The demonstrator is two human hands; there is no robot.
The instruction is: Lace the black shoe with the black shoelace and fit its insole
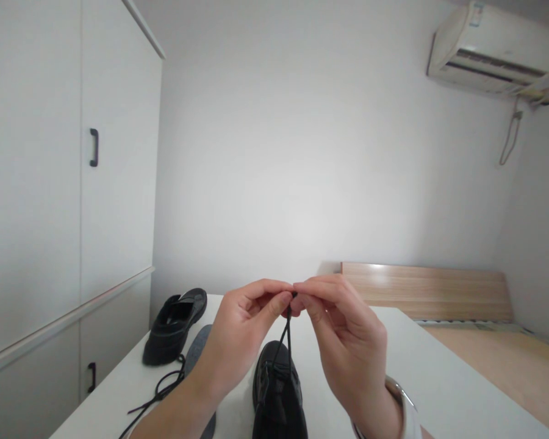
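left hand and right hand: fingertips pinching the lace above the shoe. advised: keep both strands evenly taut, ends level, shoe unlifted.

A single head-worn camera looks from above the near side of the tabletop, facing forward across it. The left hand and right hand, over the tabletop, are close to the lens. The wide view takes in the wardrobe left of the tabletop, the wall beyond it, and, farther back to its right, the headboard, with the air conditioner high above.
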